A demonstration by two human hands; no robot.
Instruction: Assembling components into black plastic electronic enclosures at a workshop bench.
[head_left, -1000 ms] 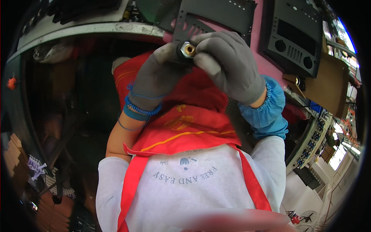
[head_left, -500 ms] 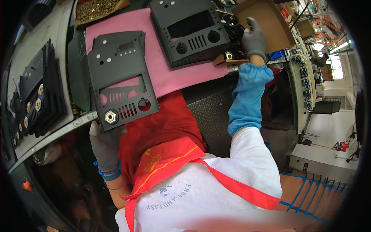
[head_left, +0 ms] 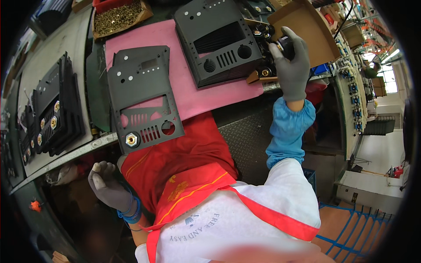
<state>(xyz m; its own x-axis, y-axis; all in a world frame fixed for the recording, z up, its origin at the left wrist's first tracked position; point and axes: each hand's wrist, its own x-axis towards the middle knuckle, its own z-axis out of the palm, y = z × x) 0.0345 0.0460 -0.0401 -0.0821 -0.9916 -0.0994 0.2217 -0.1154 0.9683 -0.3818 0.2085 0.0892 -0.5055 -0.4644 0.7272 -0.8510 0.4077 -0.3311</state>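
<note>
My right hand [head_left: 293,74], in a grey glove, pinches a black round socket connector [head_left: 286,46] between thumb and fingers, just above an open cardboard box [head_left: 302,22] with several similar connectors [head_left: 263,37] beside it. My left hand [head_left: 108,186], also gloved, hangs below the table edge with its fingers loosely curled and apart, holding nothing. A dark grey metal panel [head_left: 140,90] lies on the pink mat [head_left: 219,100], its lower end jutting past the edge. One connector with a hex nut [head_left: 131,140] sits in its lower left hole; the lower right hole is open.
A stack of similar panels [head_left: 210,22] stands on the mat next to the box. At the far left, panels fitted with connectors [head_left: 57,105] stand on a side table [head_left: 28,70]. A box of small brass parts [head_left: 118,21] is at the back left.
My right hand has drawn back from the connectors toward me and now holds one. My left hand has let go of the panel's lower edge and dropped lower left.
</note>
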